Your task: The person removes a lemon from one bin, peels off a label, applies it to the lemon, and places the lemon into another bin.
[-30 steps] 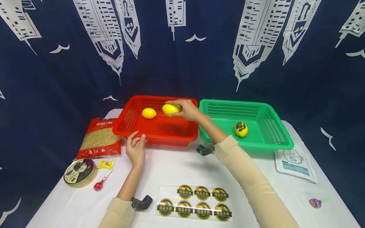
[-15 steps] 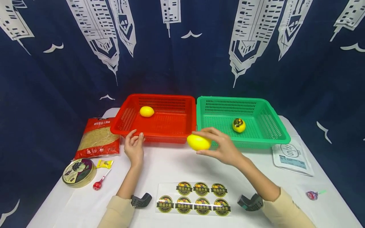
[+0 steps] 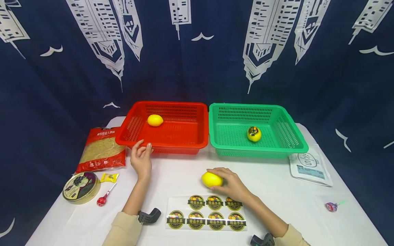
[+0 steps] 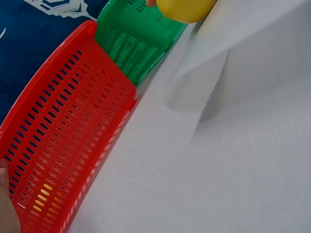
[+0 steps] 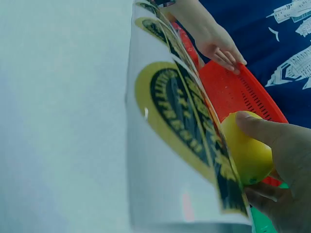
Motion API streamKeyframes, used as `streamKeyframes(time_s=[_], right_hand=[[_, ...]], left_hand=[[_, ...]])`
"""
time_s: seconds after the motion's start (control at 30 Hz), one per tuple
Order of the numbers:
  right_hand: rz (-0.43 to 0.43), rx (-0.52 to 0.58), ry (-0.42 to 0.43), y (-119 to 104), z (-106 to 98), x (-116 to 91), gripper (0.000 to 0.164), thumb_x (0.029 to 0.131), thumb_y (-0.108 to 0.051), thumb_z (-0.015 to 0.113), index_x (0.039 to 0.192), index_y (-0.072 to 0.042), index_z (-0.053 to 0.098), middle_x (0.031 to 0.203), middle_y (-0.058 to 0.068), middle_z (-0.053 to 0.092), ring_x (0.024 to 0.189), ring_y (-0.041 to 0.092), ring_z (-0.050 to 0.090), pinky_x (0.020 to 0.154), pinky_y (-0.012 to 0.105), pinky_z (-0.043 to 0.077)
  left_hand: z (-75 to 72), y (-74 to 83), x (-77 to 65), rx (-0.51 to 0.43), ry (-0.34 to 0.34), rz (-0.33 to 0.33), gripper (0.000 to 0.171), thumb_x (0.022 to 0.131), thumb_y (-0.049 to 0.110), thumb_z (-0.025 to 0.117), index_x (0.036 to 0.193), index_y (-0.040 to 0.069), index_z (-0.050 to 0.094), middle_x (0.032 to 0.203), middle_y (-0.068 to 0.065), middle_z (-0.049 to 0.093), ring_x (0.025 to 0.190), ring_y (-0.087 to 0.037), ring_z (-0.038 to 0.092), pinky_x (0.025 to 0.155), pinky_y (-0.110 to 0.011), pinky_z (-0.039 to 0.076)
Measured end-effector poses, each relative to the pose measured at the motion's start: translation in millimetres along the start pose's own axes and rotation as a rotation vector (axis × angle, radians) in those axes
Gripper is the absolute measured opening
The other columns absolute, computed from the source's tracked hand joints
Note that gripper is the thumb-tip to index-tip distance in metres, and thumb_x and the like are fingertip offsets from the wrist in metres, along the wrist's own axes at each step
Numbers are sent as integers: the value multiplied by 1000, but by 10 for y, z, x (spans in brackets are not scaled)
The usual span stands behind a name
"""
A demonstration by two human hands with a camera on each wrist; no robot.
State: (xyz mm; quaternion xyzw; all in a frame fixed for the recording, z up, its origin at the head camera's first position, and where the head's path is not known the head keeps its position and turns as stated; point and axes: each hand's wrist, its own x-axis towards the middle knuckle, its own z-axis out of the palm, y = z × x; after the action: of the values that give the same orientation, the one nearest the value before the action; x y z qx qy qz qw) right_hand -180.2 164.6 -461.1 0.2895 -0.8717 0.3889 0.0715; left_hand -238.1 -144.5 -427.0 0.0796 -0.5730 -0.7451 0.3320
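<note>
In the head view my right hand holds a yellow lemon low over the white table, just behind the sticker sheet. Thumb and fingers clasp the lemon from its right side in the right wrist view. My left hand grips the front rim of the red basket near its left corner. A second lemon lies inside that basket. In the green basket sits a lemon with a round dark sticker. Round black-and-gold fruit labels fill most of the sheet, with a bare spot at its upper left.
On the left lie a red pasta bag, a round tin, a yellow wrapped candy and a red lollipop. A white pouch and another lollipop lie on the right. A dark blue curtain hangs behind.
My right hand has carried the lemon out of the red basket, toward the front and right, down near the sticker sheet. The left hand has stayed at the red basket's rim.
</note>
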Motion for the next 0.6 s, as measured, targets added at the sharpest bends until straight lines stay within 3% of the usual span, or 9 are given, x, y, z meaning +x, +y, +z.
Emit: streamKeyframes(time_s=[0.2,0.33,0.47,0.6], right_hand=[[-10,-8,0,-1,17,-10,58,74,-31,78,128,-23,57,122,-3,56,113,18,51,94,45,43],[7,-15,-9,-6,13,-10,60,75,-33,77,130,-23,55,123,-4,55,114,16,50,96,44,42],[6,-30,-10,-12,9,-6,61,75,-34,76,130,-22,54,127,-5,54,115,16,48,96,44,41],[-21,-59,16,-24,-3,-4,61,75,-35,76,130,-19,54,130,0,53,116,18,47,96,47,39]], left_hand=[[-23,-141,60,-25,13,-16,39,80,2,70,115,-8,56,70,-6,58,63,-13,64,66,-23,55],[-76,-146,55,23,-50,-35,45,81,9,70,123,1,54,74,-7,61,67,-12,65,69,-25,54],[-148,-14,-44,122,-135,-49,55,83,10,69,133,9,47,86,-16,64,74,-19,67,71,-23,54],[-156,226,-249,220,-260,-7,45,83,2,67,124,-4,50,89,-25,62,74,-21,66,68,-20,53]])
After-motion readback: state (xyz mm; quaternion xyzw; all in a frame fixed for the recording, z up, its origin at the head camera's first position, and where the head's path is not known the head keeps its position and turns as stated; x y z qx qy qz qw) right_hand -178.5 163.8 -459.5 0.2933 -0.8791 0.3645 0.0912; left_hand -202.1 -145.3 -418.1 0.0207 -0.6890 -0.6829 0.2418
